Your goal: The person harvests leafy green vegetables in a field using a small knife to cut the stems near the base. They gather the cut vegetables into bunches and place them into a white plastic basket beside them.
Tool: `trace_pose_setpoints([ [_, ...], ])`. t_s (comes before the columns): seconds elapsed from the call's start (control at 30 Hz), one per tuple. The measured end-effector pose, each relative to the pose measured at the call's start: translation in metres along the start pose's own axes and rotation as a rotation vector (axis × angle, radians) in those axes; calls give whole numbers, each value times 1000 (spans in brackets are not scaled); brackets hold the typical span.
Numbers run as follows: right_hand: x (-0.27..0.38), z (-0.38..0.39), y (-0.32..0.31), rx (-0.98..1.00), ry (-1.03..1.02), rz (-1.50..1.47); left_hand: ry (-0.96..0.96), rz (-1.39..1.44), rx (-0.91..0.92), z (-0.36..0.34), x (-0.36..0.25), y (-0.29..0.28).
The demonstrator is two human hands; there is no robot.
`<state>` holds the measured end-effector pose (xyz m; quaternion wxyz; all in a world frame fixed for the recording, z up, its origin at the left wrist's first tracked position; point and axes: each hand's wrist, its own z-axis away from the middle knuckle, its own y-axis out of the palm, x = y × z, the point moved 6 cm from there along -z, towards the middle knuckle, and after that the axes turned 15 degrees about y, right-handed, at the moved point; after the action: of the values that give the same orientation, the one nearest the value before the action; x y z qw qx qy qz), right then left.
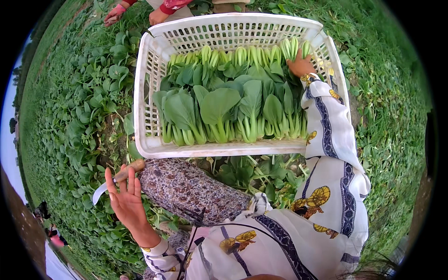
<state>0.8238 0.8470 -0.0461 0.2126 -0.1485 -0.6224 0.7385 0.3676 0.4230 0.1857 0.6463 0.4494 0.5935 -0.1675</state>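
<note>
A white plastic crate (219,150) holds rows of green bok choy (219,105), pale stems outward and leaves toward the middle. My right hand (301,65) reaches into its far right corner, fingers closed about the stems of a bok choy (289,49) there; my fingertips are partly hidden among the stems. Left of the crate's near corner, my left hand (127,205) is raised with its palm showing and fingers mostly straight. Lodged between those fingers is a small curved knife (129,171), its wooden handle toward the crate and its blade pointing left.
Leafy bok choy plants (88,126) grow on the left, with grass and weeds (387,126) on the right. My knee in patterned cloth (191,189) is close to the crate's near side. Beyond the crate, another person's hand (158,17) and red sleeve show.
</note>
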Motion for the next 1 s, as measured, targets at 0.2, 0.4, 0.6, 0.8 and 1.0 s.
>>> trace_pose_setpoints([
  [0.2, 3, -9, -55, -360, -326, -392, -28, 33, -16, 2, 8, -6],
  [0.4, 28, 15, -3, -376, -320, -152, -56, 60, -106, 3, 13, -3],
  [0.6, 28, 5, 18, -384, -372, -122, -46, 103, -128, 5, 9, -4],
  [0.8, 35, -10, -9, -136, -491, -187, -17, 176, -105, 16, 7, -13],
  [1.0, 42, 4, -49, -144, -488, -237, -30, 117, -190, 19, 12, -20],
])
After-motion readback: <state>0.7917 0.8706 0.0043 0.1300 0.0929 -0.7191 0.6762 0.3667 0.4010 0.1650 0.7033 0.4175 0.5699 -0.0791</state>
